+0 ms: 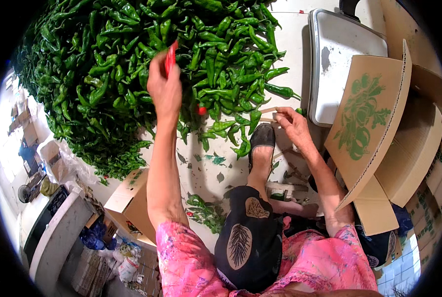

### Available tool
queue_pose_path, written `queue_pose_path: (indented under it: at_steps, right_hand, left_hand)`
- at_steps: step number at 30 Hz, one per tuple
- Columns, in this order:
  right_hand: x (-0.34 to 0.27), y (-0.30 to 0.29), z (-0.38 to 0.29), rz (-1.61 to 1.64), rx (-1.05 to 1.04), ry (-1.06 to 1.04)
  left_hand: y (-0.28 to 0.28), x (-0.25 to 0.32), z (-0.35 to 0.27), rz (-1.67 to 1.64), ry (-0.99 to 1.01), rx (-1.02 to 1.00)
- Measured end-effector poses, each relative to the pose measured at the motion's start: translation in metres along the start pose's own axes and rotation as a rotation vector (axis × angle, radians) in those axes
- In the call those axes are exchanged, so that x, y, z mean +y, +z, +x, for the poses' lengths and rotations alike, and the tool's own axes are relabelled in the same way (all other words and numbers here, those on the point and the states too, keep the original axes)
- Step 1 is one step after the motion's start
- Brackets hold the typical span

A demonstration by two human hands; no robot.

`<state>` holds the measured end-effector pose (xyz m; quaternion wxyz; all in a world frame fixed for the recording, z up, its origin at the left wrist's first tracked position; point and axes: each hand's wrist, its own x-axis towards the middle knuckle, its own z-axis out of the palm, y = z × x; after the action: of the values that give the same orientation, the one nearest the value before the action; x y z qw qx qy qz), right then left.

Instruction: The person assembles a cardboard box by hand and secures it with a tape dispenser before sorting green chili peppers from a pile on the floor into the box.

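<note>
My left hand is above the big heap of green peppers, pinching a long bright red object, probably a red pepper. Motion blur softens its outline. Lower and to the right, my right hand is at the edge of the heap, its fingers closed around two thin tan sticks. The tips of these point left toward a single green pepper. Another red piece, partly covered, lies among the peppers between my hands.
At the right stands an open cardboard box with a green vegetable print, beside a white scale platform. A second carton is at lower left. Loose leaves lie on the pale floor near my shoe.
</note>
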<state>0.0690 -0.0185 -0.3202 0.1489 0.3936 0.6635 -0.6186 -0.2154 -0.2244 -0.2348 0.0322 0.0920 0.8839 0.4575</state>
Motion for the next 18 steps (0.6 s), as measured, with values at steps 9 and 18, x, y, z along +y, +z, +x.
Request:
queue_pose_path:
  at_steps: [9,18]
  right_hand:
    - [0.002,0.026,-0.009,0.052,-0.100,-0.013]
    - [0.009,0.020,-0.016,0.046,-0.106,0.018]
  left_hand:
    - [0.009,-0.079,-0.129,0.577,0.146,-0.029]
    - [0.007,-0.095,-0.156,0.518,0.067,-0.135]
